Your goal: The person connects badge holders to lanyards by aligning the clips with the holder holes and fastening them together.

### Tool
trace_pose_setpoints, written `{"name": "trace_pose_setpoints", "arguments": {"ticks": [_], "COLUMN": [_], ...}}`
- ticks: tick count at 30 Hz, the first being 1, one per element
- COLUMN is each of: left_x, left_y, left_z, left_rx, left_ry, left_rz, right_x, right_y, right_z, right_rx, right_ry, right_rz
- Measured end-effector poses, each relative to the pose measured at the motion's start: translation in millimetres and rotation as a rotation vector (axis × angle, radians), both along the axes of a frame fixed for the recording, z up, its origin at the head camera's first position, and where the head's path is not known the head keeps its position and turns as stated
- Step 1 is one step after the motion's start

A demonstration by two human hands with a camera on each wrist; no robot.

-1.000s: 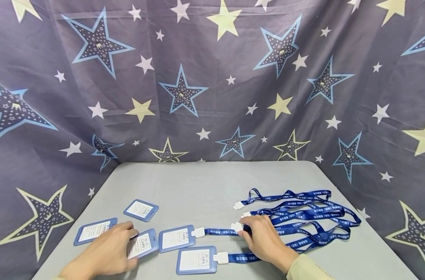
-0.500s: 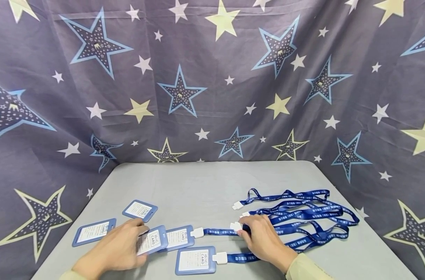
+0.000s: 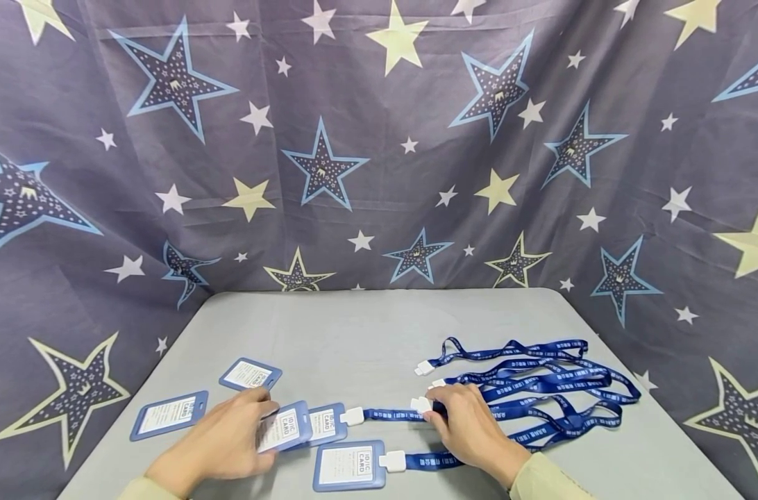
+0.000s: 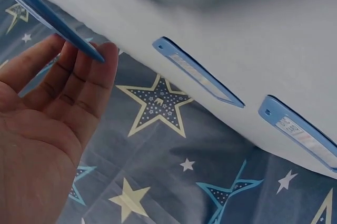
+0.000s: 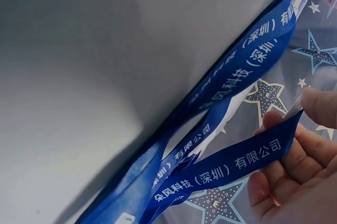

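Note:
My left hand (image 3: 223, 437) holds a blue-framed ID badge holder (image 3: 285, 427) by its left end, its slotted end pointing right. In the left wrist view this badge holder (image 4: 58, 21) shows edge-on at the fingertips. In the head view it overlaps another badge holder (image 3: 329, 422) that has a white clip and blue lanyard on it. My right hand (image 3: 469, 423) pinches a blue lanyard (image 5: 226, 167) just behind its white clip (image 3: 420, 405). One more badge holder (image 3: 349, 467) lies in front, joined to a lanyard by its white clip (image 3: 393, 460).
Two loose badge holders lie at the left, a nearer one (image 3: 169, 415) and a farther one (image 3: 250, 373). Several blue lanyards (image 3: 554, 378) spread over the right side of the grey table (image 3: 354, 326). A star-patterned cloth (image 3: 379, 173) hangs behind and at both sides.
My left hand has carried its badge holder to the right, over the clipped one and closer to the right hand. The right hand has stayed in place on its lanyard.

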State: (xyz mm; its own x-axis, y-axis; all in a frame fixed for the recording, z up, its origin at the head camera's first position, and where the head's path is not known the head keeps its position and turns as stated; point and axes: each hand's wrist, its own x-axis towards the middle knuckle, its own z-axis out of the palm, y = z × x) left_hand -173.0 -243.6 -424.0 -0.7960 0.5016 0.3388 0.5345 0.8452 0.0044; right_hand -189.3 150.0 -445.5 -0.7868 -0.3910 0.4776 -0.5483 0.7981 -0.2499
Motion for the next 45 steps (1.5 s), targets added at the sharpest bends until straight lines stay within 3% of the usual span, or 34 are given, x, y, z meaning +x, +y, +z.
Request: {"name": "trace_pose_setpoints", "arguments": {"ticks": [24, 45], "left_x": [-5.9, -11.0], "left_y": [24, 37], "left_z": [2.6, -0.2], "left_rx": [0.016, 0.034], "left_ry": [-0.049, -0.047], "left_rz": [-0.027, -0.096], "right_x": [1.0, 1.0], "right_y": [1, 1], "right_z": [2.0, 1.1], "right_rx": [0.006, 0.016], "right_ry": [-0.014, -0.022], "right_rz": [0.0, -0.003]}}
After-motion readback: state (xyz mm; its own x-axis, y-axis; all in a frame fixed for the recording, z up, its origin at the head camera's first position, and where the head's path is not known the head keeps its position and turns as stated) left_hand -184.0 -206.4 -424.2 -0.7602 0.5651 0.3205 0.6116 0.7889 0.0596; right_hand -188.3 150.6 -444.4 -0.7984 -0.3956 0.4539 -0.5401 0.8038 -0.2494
